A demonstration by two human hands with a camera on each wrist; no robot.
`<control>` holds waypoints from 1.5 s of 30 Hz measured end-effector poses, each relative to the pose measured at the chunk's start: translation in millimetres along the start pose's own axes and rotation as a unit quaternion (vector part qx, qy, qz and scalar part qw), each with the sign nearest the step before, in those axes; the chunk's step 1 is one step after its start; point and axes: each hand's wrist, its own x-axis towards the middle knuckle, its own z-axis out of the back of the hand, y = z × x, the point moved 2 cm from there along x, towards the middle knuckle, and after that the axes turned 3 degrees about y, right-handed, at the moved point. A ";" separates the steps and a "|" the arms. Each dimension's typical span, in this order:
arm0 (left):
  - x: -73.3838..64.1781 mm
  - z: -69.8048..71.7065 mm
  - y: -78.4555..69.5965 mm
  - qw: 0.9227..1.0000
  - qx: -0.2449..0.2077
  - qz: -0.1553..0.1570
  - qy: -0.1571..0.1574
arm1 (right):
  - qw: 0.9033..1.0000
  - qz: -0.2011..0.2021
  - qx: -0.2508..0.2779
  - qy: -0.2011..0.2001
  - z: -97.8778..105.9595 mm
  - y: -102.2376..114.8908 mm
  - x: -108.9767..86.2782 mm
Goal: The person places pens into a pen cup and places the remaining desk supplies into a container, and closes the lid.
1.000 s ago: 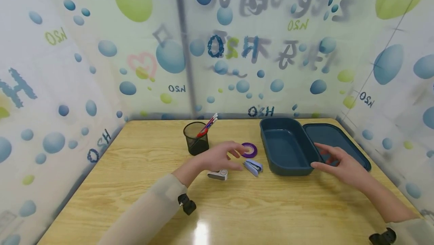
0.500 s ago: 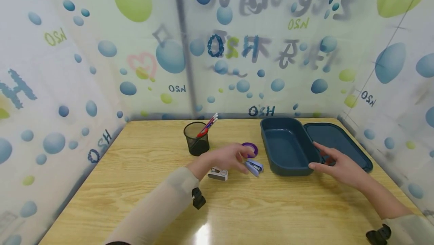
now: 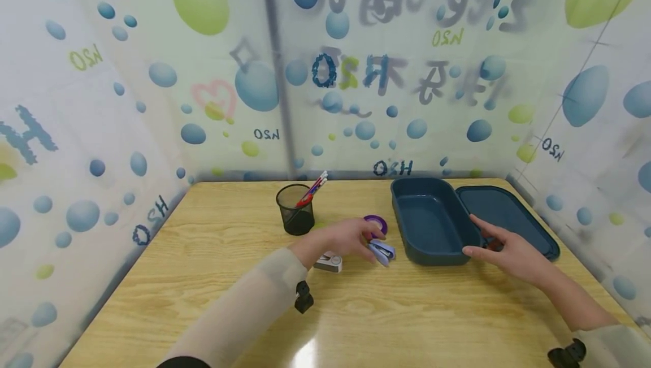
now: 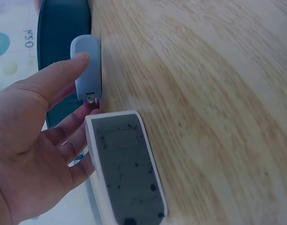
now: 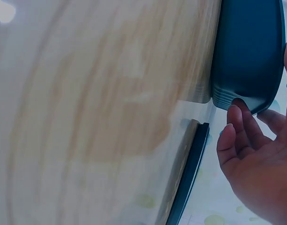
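Note:
My left hand [image 3: 351, 238] is at the near end of a light blue stapler [image 3: 383, 251] on the table. In the left wrist view its thumb overlaps the stapler [image 4: 88, 70], while the other fingers spread loosely below. Under that wrist lies a white and grey oblong gadget [image 4: 129, 164], partly covered by the hand in the head view. A purple tape roll [image 3: 375, 221] is just behind the stapler. My right hand [image 3: 516, 258] holds the front right corner of a dark blue box [image 3: 432, 259], thumb and fingers on either side of the corner. The box stands without its lid.
The flat blue lid [image 3: 500, 210] lies right of the box, beside my right hand. A black mesh pen holder [image 3: 296, 218] with pencils and something red stands at the back, left of centre. Patterned curtains [image 3: 335, 125] enclose the wooden table [image 3: 213, 226] behind and at both sides.
My left hand has moved right and slightly forward, from above the white and grey gadget to the stapler. My right hand stays at the box corner, and the objects have not moved.

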 end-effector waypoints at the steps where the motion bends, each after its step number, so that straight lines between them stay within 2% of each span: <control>1: 1.2 -0.6 -0.7 1.000 0.005 0.000 0.001 | 1.000 -0.001 -0.001 0.000 0.1 0.0 -0.3; 8: 4.8 -1.4 -5.7 1.000 0.010 0.005 -0.002 | 1.000 0.008 -0.001 -0.008 2.2 3.2 0.1; 16: 6.3 -3.1 -6.5 1.000 0.007 0.024 -0.006 | 1.000 0.003 -0.012 0.003 2.1 3.8 1.2; 37: 8.2 -4.2 -8.3 0.999 0.033 0.023 -0.015 | 0.999 -0.010 0.021 0.034 0.3 1.8 -1.3; 42: 6.7 -4.0 -8.1 0.999 0.024 0.027 -0.023 | 0.999 -0.007 0.028 0.036 0.1 2.4 -1.2; 45: 6.1 -2.3 -9.5 0.999 0.026 0.018 -0.035 | 0.999 -0.004 0.030 0.037 0.4 3.0 -1.2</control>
